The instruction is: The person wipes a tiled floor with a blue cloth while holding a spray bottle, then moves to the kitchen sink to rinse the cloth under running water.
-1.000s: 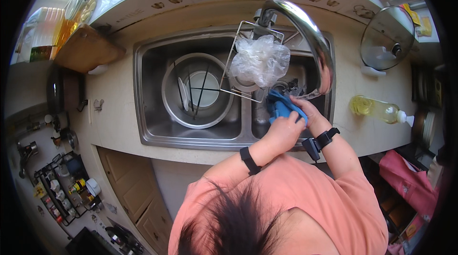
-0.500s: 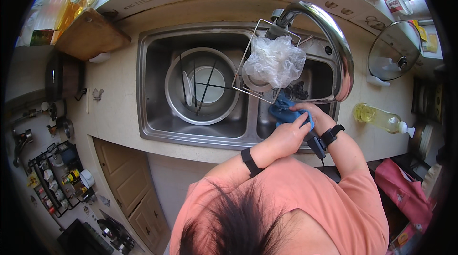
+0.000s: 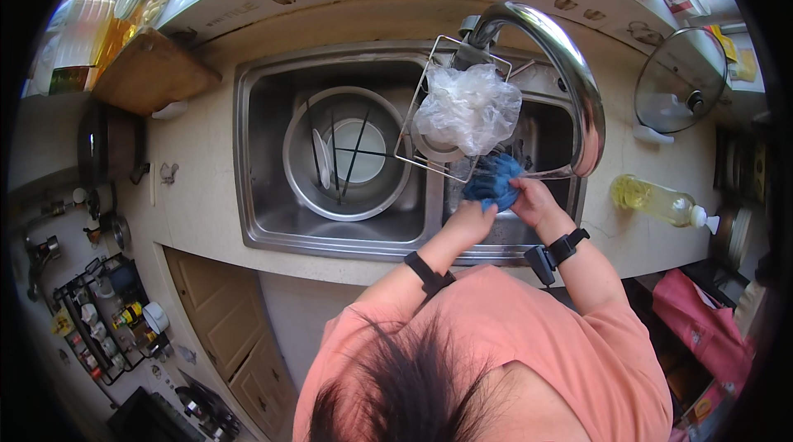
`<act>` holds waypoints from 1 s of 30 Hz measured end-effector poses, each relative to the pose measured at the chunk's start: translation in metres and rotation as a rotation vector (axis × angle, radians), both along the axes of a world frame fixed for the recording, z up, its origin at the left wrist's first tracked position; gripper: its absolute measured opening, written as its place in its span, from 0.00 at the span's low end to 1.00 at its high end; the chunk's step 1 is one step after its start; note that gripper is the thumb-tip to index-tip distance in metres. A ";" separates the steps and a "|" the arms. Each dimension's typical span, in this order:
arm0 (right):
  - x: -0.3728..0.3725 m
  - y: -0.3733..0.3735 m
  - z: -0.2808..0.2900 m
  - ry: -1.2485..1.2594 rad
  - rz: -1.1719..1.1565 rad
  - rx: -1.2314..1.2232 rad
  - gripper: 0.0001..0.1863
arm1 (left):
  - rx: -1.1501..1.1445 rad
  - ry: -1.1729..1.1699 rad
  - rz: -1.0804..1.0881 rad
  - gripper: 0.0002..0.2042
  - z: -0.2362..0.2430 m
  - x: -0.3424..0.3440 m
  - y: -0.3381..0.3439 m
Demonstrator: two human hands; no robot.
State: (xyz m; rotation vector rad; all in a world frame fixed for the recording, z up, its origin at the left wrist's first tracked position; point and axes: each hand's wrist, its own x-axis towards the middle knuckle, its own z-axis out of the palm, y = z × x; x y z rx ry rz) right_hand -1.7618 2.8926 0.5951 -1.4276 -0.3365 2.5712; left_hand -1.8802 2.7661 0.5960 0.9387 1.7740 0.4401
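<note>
A blue cloth (image 3: 494, 184) is spread between my two hands over the smaller right sink basin (image 3: 541, 132). My left hand (image 3: 469, 224) pinches its near left edge. On the other side, my right hand (image 3: 537, 202) grips its right edge. The curved chrome faucet (image 3: 583, 87) arches just above them, with its end close to my right hand. Behind the cloth, a wire rack (image 3: 405, 138) holds a crumpled clear plastic bag (image 3: 471, 107), which hides part of the basin.
In the left sink basin (image 3: 268, 161) stands a round metal bowl (image 3: 291, 163) containing white dishes and dark chopsticks (image 3: 353, 163). A bottle of yellow liquid (image 3: 652, 201) lies on the right counter. A glass lid (image 3: 673, 83) leans behind it. A cutting board (image 3: 153, 74) rests back left.
My hands have moved apart, uncrossing from their overlapped position. The cloth, bunched up before, is now stretched out between them.
</note>
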 end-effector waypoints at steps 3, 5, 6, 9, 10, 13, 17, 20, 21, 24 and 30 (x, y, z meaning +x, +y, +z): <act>-0.002 -0.020 0.008 0.029 0.004 0.086 0.16 | -0.335 -0.843 0.904 0.27 -0.036 0.003 0.015; -0.004 -0.033 0.012 0.105 -0.015 0.189 0.17 | -0.269 -1.170 1.065 0.26 -0.049 0.004 0.028; -0.005 -0.038 0.012 0.007 0.068 0.195 0.19 | -0.250 -1.329 1.147 0.25 -0.051 0.008 0.033; -0.007 -0.039 0.006 -0.267 0.255 0.529 0.18 | -0.133 -1.200 1.358 0.22 -0.041 0.027 0.047; -0.008 -0.036 0.002 -0.476 0.343 0.670 0.19 | -0.017 -0.956 1.216 0.22 -0.034 0.035 0.050; -0.010 -0.028 -0.009 -0.602 0.141 0.781 0.26 | 0.064 -0.918 0.993 0.22 -0.016 0.043 0.051; -0.012 -0.032 -0.016 -0.791 0.606 1.045 0.28 | 0.009 -0.745 1.089 0.23 -0.020 0.027 0.051; -0.009 -0.031 -0.017 -0.798 0.666 1.067 0.30 | -0.020 -0.732 1.027 0.24 -0.028 0.021 0.045; -0.007 -0.029 -0.017 -0.800 0.763 0.999 0.30 | -0.026 -0.671 0.990 0.24 -0.030 0.021 0.044; 0.002 -0.015 -0.016 -0.677 0.550 0.874 0.24 | -0.103 -0.902 1.006 0.25 -0.026 0.016 0.033; 0.013 -0.002 -0.008 -0.332 0.130 0.310 0.11 | -0.088 -0.854 1.049 0.23 -0.018 -0.012 0.028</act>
